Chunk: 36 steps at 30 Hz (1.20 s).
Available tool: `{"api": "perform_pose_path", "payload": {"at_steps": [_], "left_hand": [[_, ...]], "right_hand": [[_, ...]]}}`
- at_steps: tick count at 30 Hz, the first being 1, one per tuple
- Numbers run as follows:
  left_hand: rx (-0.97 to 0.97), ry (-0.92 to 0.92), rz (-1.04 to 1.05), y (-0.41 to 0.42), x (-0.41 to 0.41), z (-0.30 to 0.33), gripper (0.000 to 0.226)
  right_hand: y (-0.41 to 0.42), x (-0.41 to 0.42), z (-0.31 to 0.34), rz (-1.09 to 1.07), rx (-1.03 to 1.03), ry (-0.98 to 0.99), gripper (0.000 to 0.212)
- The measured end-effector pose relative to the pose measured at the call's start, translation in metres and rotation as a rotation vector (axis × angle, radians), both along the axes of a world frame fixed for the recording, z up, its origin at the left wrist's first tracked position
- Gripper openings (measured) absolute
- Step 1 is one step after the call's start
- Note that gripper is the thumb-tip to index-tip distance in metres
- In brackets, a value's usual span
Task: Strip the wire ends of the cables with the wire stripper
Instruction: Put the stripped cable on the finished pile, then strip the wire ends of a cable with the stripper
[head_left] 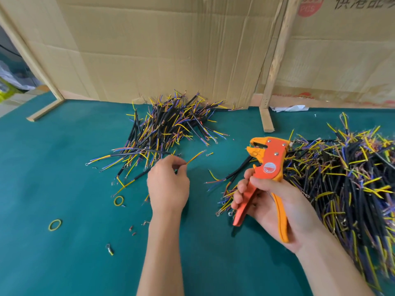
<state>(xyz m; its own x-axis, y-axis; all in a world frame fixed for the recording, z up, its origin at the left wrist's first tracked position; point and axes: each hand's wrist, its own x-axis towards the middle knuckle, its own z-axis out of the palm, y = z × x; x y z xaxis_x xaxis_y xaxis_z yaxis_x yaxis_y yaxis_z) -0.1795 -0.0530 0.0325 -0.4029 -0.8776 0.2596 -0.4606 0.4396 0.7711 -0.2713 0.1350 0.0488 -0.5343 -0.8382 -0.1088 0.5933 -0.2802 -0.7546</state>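
Note:
My left hand (168, 184) pinches a thin yellow wire end (195, 156) of a cable, whose tip points up and right above the green table. My right hand (275, 206) grips the handles of the orange and yellow wire stripper (268, 165), held upright with its jaws at the top, a short way right of the wire tip. A pile of short black cables with yellow and blue wires (168, 124) lies behind my left hand. A larger heap of similar cables (346, 180) spreads along the right side.
The green table top (64, 157) carries two yellow rubber bands (55, 224), small ring terminals and insulation scraps near the front left. Cardboard sheets (160, 50) and wooden posts (275, 60) stand as a wall at the back.

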Motion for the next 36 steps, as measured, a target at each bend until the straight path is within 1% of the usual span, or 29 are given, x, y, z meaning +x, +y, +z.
{"api": "perform_pose_path", "payload": {"at_steps": [2, 5, 9, 13, 17, 21, 26, 29, 30, 33, 36], "left_hand": [[0.036, 0.163, -0.087, 0.007, -0.007, 0.006, 0.014], [0.183, 0.345, -0.184, 0.018, -0.017, 0.010, 0.012], [0.290, 0.441, -0.307, 0.026, -0.023, 0.012, 0.013], [0.443, 0.528, -0.380, 0.030, -0.022, 0.015, 0.011], [0.528, 0.536, -0.441, 0.034, -0.023, 0.018, 0.012], [0.579, 0.545, -0.433, 0.036, -0.025, 0.018, 0.013], [0.587, 0.535, -0.452, 0.036, -0.026, 0.017, 0.012], [0.586, 0.516, -0.471, 0.038, -0.026, 0.018, 0.007], [0.588, 0.514, -0.471, 0.038, -0.026, 0.018, 0.008], [0.572, 0.515, -0.463, 0.038, -0.026, 0.017, 0.015], [0.540, 0.527, -0.471, 0.037, -0.026, 0.018, 0.013]], "right_hand": [[0.001, 0.000, 0.002, 0.002, 0.001, -0.004, 0.054], [0.002, -0.002, 0.003, 0.004, -0.002, -0.003, 0.044], [0.002, -0.002, 0.004, 0.008, 0.006, 0.002, 0.033], [0.002, -0.002, 0.005, 0.035, 0.009, 0.018, 0.036], [0.002, -0.002, 0.005, 0.082, 0.014, 0.039, 0.037], [0.003, -0.002, 0.004, 0.108, 0.034, 0.071, 0.049], [0.002, -0.002, 0.004, 0.108, 0.040, 0.077, 0.041], [0.002, -0.003, 0.005, 0.096, 0.035, 0.065, 0.048], [0.003, -0.003, 0.005, 0.091, 0.036, 0.061, 0.048], [0.003, -0.003, 0.005, 0.083, 0.043, 0.052, 0.038], [0.004, -0.003, 0.006, 0.085, 0.047, 0.046, 0.037]]}}
